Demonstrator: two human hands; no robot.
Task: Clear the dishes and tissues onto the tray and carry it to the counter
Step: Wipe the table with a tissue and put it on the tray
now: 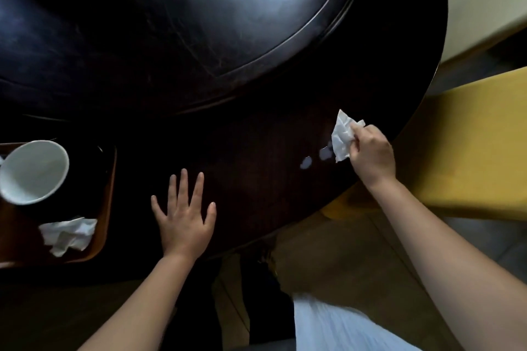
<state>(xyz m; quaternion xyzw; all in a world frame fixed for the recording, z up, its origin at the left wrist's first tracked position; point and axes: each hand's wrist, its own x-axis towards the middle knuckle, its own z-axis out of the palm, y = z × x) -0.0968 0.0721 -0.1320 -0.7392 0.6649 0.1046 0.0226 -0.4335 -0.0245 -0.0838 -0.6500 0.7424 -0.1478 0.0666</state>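
Tissue [343, 135] pinched in right hand [370, 151], near table [256, 122] edge, far right of tray [107, 194]. Left hand [184, 216] flat, fingers spread, empty, nearer tray. Cup [34, 171], crumpled tissue [68, 234] on tray.

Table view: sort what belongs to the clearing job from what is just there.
Job: tray; white cup and crumpled tissue on it; tissue in the right hand; small white scraps.
Just there: turntable; yellow chair.
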